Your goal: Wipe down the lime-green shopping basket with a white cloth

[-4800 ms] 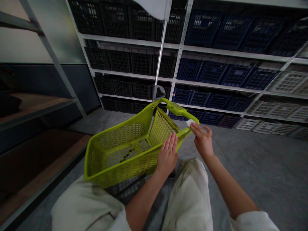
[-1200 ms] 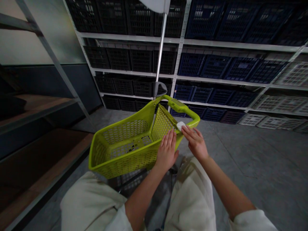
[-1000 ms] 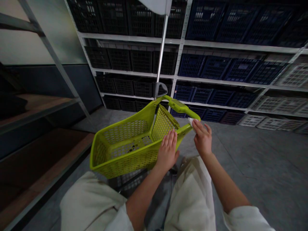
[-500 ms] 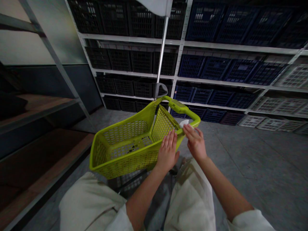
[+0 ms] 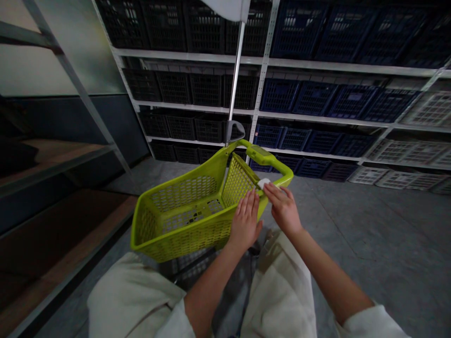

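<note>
A lime-green plastic mesh shopping basket (image 5: 183, 220) sits in front of me, with a grey-tipped metal pole (image 5: 234, 80) rising behind it. My left hand (image 5: 245, 220) lies flat over the basket's near rim. My right hand (image 5: 283, 211) pinches a small white cloth (image 5: 263, 183) against the green rim near the handle (image 5: 260, 154). The cloth is mostly in view, with my fingertips behind it. Nothing shows inside the basket except its mesh floor.
A dark mesh crate (image 5: 186, 267) lies under the basket. White metal shelves (image 5: 264, 61) hold black, navy and white crates ahead. A wood-topped metal rack (image 5: 59, 188) stands at left, and grey floor (image 5: 369, 225) spreads to the right.
My right hand has moved left along the rim, from the handle's outer end towards the basket's inner corner, carrying the white cloth. My left hand and the basket have stayed put.
</note>
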`<state>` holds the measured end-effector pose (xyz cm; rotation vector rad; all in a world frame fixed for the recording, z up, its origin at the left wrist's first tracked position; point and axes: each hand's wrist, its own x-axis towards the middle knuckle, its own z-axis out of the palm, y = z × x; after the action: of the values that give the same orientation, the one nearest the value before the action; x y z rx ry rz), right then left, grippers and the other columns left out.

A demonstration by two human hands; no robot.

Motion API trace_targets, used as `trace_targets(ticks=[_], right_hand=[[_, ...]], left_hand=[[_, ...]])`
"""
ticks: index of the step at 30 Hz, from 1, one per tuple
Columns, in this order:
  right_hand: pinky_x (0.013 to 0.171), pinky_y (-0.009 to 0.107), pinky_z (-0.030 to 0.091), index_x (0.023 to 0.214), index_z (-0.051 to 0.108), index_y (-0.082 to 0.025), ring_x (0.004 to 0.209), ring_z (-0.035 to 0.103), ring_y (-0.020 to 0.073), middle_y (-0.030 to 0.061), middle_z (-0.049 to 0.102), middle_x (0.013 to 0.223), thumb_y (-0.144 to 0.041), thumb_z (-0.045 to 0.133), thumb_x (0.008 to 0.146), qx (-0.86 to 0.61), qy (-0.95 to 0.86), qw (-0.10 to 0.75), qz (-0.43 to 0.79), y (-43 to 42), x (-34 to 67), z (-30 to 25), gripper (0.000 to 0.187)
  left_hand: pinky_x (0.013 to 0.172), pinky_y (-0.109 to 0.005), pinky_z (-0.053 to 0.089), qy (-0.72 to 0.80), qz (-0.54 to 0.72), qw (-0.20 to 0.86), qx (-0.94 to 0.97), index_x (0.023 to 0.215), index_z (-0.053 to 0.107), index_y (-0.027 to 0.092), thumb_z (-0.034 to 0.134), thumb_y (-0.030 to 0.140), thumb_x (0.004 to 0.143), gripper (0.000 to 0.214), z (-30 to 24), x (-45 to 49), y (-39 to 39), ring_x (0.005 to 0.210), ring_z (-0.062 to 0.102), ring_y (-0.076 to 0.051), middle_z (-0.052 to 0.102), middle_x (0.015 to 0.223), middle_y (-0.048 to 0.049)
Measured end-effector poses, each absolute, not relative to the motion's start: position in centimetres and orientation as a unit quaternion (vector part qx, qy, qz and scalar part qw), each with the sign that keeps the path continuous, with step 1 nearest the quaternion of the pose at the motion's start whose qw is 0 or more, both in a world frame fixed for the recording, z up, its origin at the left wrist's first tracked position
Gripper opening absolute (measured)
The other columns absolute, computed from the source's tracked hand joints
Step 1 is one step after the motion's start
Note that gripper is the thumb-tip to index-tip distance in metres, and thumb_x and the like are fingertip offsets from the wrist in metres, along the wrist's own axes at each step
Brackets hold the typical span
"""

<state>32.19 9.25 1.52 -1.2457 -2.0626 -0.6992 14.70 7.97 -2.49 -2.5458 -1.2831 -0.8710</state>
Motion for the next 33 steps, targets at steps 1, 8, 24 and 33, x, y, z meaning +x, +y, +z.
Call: trace_targets(ticks=[1, 8, 24, 33], right_hand=[[0.108, 0.04, 0.037, 0.138, 0.053, -0.018, 0.132, 0.054, 0.0201, 0.0092, 0.063, 0.137, 0.002, 0.038, 0.081, -0.463, -0.791, 0.304, -0.26, 8.8, 31.5, 1.4, 0.063], [0.1, 0.041, 0.038, 0.138, 0.054, -0.023, 0.117, 0.062, 0.0232, 0.0101, 0.051, 0.148, -0.003, 0.047, 0.081, -0.494, -0.798, 0.241, -0.246, 8.5, 31.4, 3.9, 0.061], [0.115, 0.052, 0.022, 0.138, 0.052, -0.021, 0.131, 0.055, 0.0245, 0.0096, 0.062, 0.137, 0.003, 0.042, 0.075, -0.528, -0.76, 0.258, -0.279, 11.1, 36.9, 4.3, 0.068], [0.116, 0.048, 0.023, 0.146, 0.044, -0.022, 0.136, 0.048, 0.0231, 0.0093, 0.058, 0.143, 0.0, 0.039, 0.083, -0.481, -0.806, 0.262, -0.225, 8.2, 30.2, 1.4, 0.067]], left_hand=[[0.122, -0.046, 0.025, -0.427, -0.295, 0.075, -0.851, 0.156, 0.012, 0.007, 0.05, 0.037, 0.092, 0.08, -2.5, 14.7, 8.0, 0.153, 0.01, -0.027, 0.016, 0.165, -0.0158], [0.121, -0.047, 0.027, -0.427, -0.298, 0.078, -0.85, 0.156, 0.012, 0.007, 0.053, 0.037, 0.091, 0.082, -2.4, 14.7, 7.8, 0.153, 0.011, -0.027, 0.017, 0.165, -0.0166], [0.122, -0.045, 0.026, -0.426, -0.302, 0.08, -0.849, 0.157, 0.009, 0.007, 0.049, 0.038, 0.093, 0.082, -2.8, 14.7, 8.1, 0.153, 0.011, -0.026, 0.015, 0.165, -0.0147], [0.121, -0.048, 0.028, -0.426, -0.314, 0.07, -0.846, 0.157, 0.009, 0.01, 0.05, 0.032, 0.091, 0.081, -2.5, 14.8, 7.7, 0.153, 0.016, -0.027, 0.02, 0.164, -0.0146]])
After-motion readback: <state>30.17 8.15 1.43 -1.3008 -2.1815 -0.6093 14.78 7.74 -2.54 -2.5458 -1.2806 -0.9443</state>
